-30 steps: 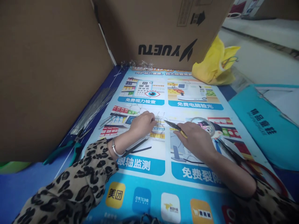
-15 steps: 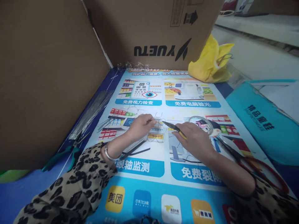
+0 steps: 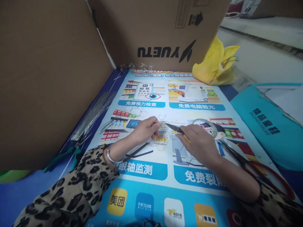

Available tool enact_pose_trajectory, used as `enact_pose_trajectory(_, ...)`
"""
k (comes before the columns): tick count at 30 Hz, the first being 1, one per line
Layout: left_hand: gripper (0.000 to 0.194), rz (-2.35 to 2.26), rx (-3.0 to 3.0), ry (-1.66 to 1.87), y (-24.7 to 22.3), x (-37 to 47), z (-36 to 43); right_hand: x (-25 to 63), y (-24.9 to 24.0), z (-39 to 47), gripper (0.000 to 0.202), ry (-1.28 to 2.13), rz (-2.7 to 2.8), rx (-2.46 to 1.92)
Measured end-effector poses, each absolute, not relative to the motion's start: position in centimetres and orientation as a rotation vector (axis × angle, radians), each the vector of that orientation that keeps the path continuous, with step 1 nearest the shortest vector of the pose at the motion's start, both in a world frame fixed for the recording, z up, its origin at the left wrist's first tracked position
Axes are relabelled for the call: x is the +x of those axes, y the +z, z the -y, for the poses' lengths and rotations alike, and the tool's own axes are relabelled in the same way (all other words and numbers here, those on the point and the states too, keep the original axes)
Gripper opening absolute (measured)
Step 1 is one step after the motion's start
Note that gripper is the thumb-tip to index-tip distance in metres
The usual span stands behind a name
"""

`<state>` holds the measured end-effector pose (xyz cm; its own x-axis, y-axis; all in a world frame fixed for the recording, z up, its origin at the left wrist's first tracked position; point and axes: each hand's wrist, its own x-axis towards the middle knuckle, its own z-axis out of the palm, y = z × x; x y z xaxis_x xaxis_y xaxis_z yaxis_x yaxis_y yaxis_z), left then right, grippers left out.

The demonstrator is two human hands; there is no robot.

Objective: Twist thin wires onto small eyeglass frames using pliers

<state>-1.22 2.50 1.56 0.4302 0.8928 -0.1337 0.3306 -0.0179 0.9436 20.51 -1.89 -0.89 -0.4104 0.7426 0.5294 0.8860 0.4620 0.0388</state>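
Some thin, pale, looped wire sat in your left hand, fingers pinched; right hand, fingers curled, held dark-nosed, yellow-handled pliers.

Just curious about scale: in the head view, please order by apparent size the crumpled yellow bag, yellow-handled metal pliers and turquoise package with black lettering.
1. Turquoise package, cut by frame edge
2. Yellow bag
3. Yellow-handled pliers, partly covered by right hand

Dark, yellow-handled, needle-nosed metal pliers: gripped in the right hand, tip angled left and slightly away from the wearer.
Thin silvery wire bent into rounded loops: at the left hand's fingers, near the pliers' tip.
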Motion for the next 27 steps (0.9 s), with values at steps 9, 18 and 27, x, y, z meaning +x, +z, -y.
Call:
enact_pose_trajectory(9, 0.022, -1.068, 1.428, 0.685, 1.4, -1.2, -2.5, 20.3, -0.4, 2.0, 0.024, -0.525, 2.314, -1.301)
enact_pose_trajectory(18, 0.02, -1.121, 1.396, 0.678, 1.5, -1.1, -2.6, 20.6, -1.5, 1.8, 0.028, -0.342, 2.25, -1.311)
enact_pose_trajectory(27, 0.018, -1.033, 1.312, 0.666, 1.2, -1.4, -2.7, 20.8, -1.2, 1.8, 0.027, -0.414, 2.266, -1.332)
